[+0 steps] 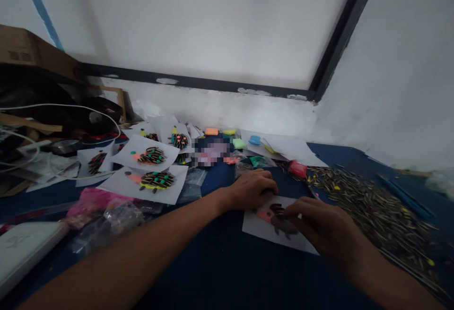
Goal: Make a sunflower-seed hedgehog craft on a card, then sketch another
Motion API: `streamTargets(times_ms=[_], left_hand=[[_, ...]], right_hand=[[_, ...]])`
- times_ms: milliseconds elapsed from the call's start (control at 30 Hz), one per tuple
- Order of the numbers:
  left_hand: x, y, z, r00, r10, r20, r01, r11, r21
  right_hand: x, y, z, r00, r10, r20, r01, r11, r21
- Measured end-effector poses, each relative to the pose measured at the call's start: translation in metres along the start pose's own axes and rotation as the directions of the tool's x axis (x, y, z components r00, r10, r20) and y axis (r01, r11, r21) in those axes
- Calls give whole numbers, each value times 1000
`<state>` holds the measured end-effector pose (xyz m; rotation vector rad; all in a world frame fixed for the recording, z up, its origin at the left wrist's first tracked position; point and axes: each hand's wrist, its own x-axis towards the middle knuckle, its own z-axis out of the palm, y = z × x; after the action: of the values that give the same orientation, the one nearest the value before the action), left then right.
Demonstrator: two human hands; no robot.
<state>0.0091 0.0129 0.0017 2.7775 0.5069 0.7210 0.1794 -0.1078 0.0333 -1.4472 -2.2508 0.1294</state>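
Left hand (253, 190): fingers half curled, knuckles up, lying at the upper left edge of one white work sheet (250, 226) — can't tell if anything is under or inside the fingers. Right hand (321, 220): thumb and fingertips drawn close together in a pinch shape over the figure (283, 226) on that sheet; can't tell if a seed sits between them. Work sheet lies on the dark blue table (220, 262), right of centre, partly covered by both hands. Figure count: one, pink face, grey body, a few dark striped seeds on its upper part, exact number hidden by the fingers. Loose striped seeds: one big pile (383, 213) on the right, too many to count. Left side: at least five decorated sheets, overlapping; the nearest sheet (117, 185) carries a seeded figure with green dots and a yellow lower edge. Clay at the back — one orange block (212, 131), one blue block (254, 140), one pale green block (239, 144), two yellow pieces. One red packet (298, 168) near the pile, one pink bag (97, 205) at left.
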Motion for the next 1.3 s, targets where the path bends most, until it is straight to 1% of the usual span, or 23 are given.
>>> streamTargets(times_ms=[200,433,600,800,967,1167,1300], left_hand=[[0,-2,2,1000,3,-7,-3,1000,-1],[0,-3,4,1000,8,-25,-8,1000,0],[0,-4,5,1000,7,-25,-7,1000,3],[0,-1,2,1000,-3,-16,3,1000,4],[0,-2,3,999,9,-31,-9,1000,-6],[0,-2,4,1000,-1,-29,1,1000,-11],[0,-3,5,999,6,-40,-6,1000,-1]], right_hand=[[0,-8,5,999,-32,-3,32,993,-114],[-1,-6,9,998,-63,-24,57,981,-183],[-1,-4,10,994,-110,-13,103,964,-244],[1,-7,11,990,-138,-10,131,960,-246],[1,-9,14,989,-147,-27,133,948,-289],[-1,-1,17,985,-173,10,167,929,-330],[-1,-3,12,991,-131,7,127,938,-323]])
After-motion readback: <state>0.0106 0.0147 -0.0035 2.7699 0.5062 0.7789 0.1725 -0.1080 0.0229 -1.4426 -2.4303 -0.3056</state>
